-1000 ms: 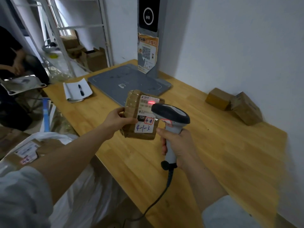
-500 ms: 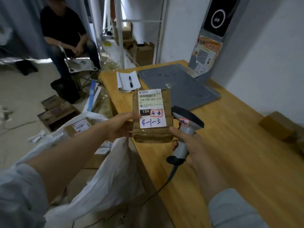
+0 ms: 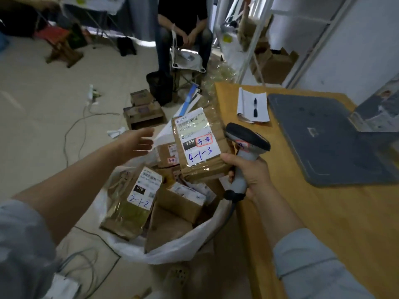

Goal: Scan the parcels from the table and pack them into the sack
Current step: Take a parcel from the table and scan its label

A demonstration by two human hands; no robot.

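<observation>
A brown parcel [image 3: 199, 145] with a white label marked "4-1-3" is over the mouth of the white sack [image 3: 172, 252], which stands on the floor left of the table [image 3: 323, 223]. No finger of my left hand [image 3: 135, 143] touches it; that hand is open beside the parcel, fingers stretched toward the sack's far rim. My right hand [image 3: 250, 175] grips the handle of the grey barcode scanner [image 3: 246, 141], and its thumb touches the parcel's lower right corner. Several taped parcels fill the sack, one marked "2-1-2" [image 3: 135, 201].
On the table lie a grey pad [image 3: 328, 143] and a notepad with a pen [image 3: 253, 106]. A person sits on a stool [image 3: 183, 31] beyond the sack. Cardboard boxes [image 3: 143, 114] and loose cables [image 3: 73, 130] lie on the floor; metal shelving [image 3: 259, 39] stands behind the table.
I have turned left from the table to the sack. The parcel moved over the sack, and my left hand let go of it and opened. The scanner stays in my right hand.
</observation>
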